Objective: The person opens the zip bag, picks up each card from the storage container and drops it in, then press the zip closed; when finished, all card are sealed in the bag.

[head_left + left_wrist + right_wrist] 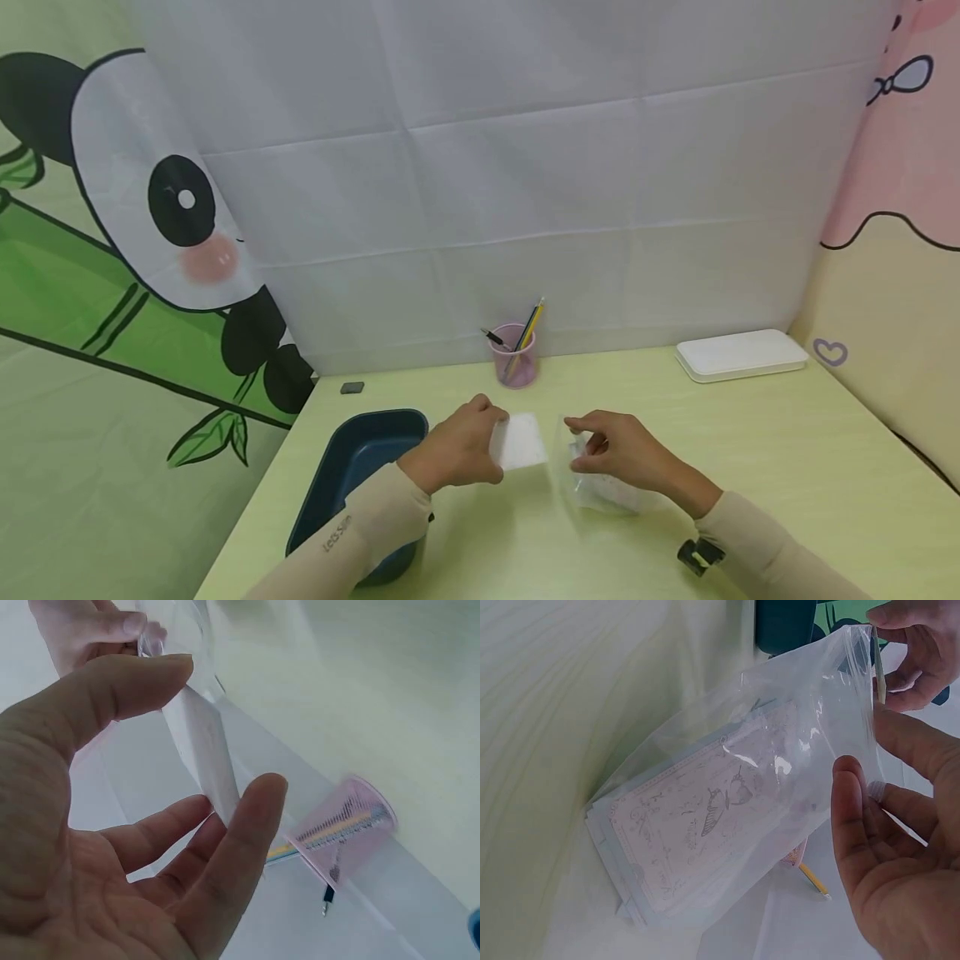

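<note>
My left hand [463, 443] holds a thin white stack of paper or card [521, 442] by its edges, thumb on one side and fingertips on the other. In the left wrist view the white stack [201, 750] appears edge-on, close to the bag's mouth. My right hand [626, 454] grips the mouth of a clear plastic bag [607, 493], its thumb and fingers at the rim. Inside the bag lie several pale printed cards [694, 817], the front one bearing a butterfly drawing. The bag's lower end rests on the table.
A dark blue basin [322, 475] stands at the left, partly under my left forearm. Behind my hands is a pink mesh cup [522, 371] with pencils and a pen. A white flat case [742, 356] lies at the back right, a small grey block [352, 387] at the back left.
</note>
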Demonstrator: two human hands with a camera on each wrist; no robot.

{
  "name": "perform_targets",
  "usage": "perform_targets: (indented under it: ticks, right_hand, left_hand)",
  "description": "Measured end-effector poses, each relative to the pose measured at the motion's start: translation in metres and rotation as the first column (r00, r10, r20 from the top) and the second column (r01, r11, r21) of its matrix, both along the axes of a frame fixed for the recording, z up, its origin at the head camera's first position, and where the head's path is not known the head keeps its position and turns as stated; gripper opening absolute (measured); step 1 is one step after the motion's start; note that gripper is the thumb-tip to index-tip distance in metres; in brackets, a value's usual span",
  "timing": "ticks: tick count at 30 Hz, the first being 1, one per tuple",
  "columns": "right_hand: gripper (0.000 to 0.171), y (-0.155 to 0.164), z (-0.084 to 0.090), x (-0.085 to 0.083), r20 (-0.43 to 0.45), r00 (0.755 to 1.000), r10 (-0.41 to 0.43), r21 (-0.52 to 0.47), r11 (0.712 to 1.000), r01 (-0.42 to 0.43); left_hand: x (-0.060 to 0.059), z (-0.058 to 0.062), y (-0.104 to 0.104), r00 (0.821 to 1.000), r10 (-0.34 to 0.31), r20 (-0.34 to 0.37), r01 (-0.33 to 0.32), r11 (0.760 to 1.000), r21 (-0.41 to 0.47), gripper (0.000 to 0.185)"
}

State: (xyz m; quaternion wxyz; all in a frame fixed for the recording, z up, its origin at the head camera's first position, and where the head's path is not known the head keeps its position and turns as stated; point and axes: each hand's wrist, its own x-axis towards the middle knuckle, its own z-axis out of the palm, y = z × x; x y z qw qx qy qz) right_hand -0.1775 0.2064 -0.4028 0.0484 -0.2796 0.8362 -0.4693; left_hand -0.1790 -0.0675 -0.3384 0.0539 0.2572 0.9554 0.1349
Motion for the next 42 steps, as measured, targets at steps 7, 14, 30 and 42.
perform_targets:
  ticks: [7, 14, 30, 42]
  right_hand:
    - [0.062, -0.003, 0.000, 0.000, -0.005, 1.000, -0.002, 0.006, 1.000, 0.002]
    - [0.063, -0.003, -0.003, 0.001, -0.006, 1.000, -0.013, -0.005, 1.000, 0.013]
    - [0.061, -0.014, -0.002, 0.008, -0.015, 0.999, 0.033, -0.039, 0.999, -0.034]
    - [0.063, -0.003, -0.002, 0.003, -0.058, 0.998, -0.033, -0.001, 0.999, 0.033]
  left_hand:
    - [0.004, -0.005, 0.022, 1.000, -0.016, -0.003, 0.016, 0.999, -0.050, 0.068]
    - [0.005, -0.015, 0.033, 0.999, -0.026, -0.030, 0.022, 0.991, -0.129, 0.064]
    - [0.013, -0.014, 0.053, 0.995, -0.077, -0.066, 0.064, 0.981, -0.183, 0.061]
    - [0.017, -0.028, 0.032, 1.000, -0.024, -0.008, 0.023, 0.998, -0.053, 0.065]
